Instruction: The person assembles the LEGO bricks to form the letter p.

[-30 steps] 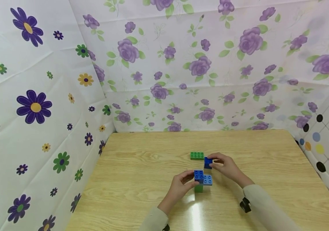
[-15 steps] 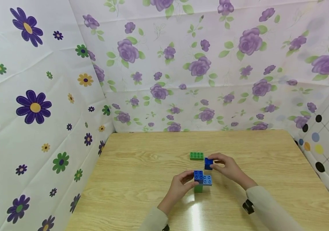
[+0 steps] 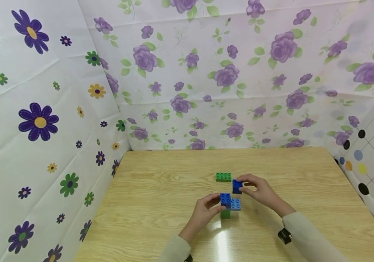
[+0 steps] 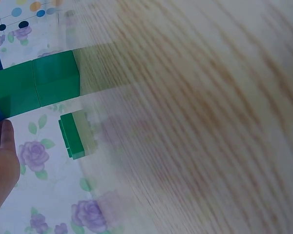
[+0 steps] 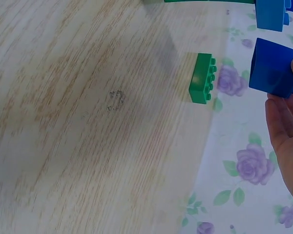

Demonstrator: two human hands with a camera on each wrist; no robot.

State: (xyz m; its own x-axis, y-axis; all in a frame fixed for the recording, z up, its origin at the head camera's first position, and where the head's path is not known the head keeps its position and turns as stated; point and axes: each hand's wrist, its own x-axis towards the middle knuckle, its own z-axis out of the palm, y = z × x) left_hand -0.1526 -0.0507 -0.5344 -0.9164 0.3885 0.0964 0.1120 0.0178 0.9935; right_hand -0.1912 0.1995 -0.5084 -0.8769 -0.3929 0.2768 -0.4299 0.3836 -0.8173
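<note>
A small tower of toy building bricks stands upright on the table: two green bricks (image 4: 57, 78) at the bottom, a light blue brick (image 3: 236, 204) jutting out to the right above them, and a dark blue brick (image 3: 225, 199) on top. My left hand (image 3: 204, 211) pinches the tower near its top from the left side, thumb in front and fingers behind. Behind and right of the tower, my right hand (image 3: 259, 189) holds another dark blue brick (image 5: 272, 68) between thumb and fingers, raised above the table. The two dark blue bricks are apart.
A low green brick (image 3: 223, 177) with two rows of studs lies on the wooden table (image 3: 160, 189), behind the tower. Floral cloth (image 3: 180, 105) hangs along the table's far edge, and other patterned cloths stand at its left and right sides.
My right hand has drifted slightly toward me with the dark blue brick in its grip. The left hand and the tower have stayed in place.
</note>
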